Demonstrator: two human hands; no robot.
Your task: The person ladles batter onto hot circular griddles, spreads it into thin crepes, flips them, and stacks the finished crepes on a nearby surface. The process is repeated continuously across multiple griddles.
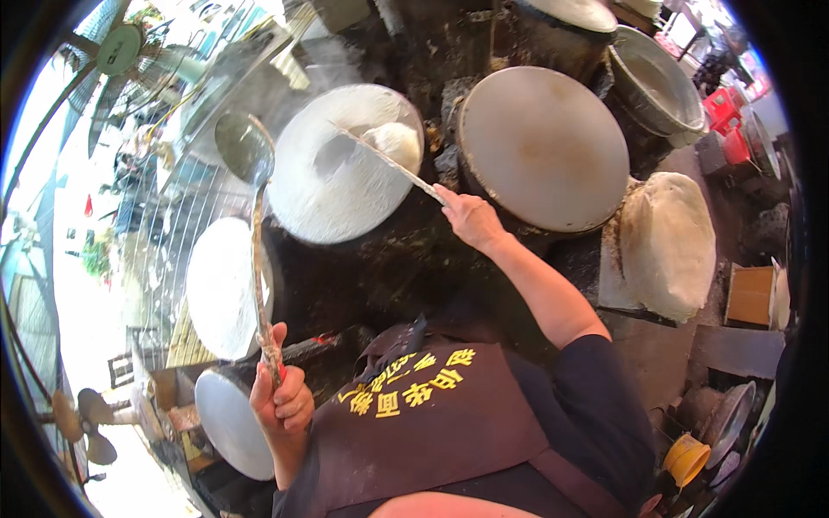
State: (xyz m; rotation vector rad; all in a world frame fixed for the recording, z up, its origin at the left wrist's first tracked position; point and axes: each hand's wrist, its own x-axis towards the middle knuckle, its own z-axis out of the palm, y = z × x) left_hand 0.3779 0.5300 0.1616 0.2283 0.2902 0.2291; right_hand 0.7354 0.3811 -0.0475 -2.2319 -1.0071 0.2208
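Dough (395,140) lies ahead-left of right hand (472,218) clasping a stick (416,180), left hand (283,394) clasping a ladle (243,152).

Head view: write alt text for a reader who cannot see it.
A person's right hand holds a thin tool over a white-coated griddle bearing a pale lump, while the left hand grips a long-handled ladle. A round grey griddle sits to the right.
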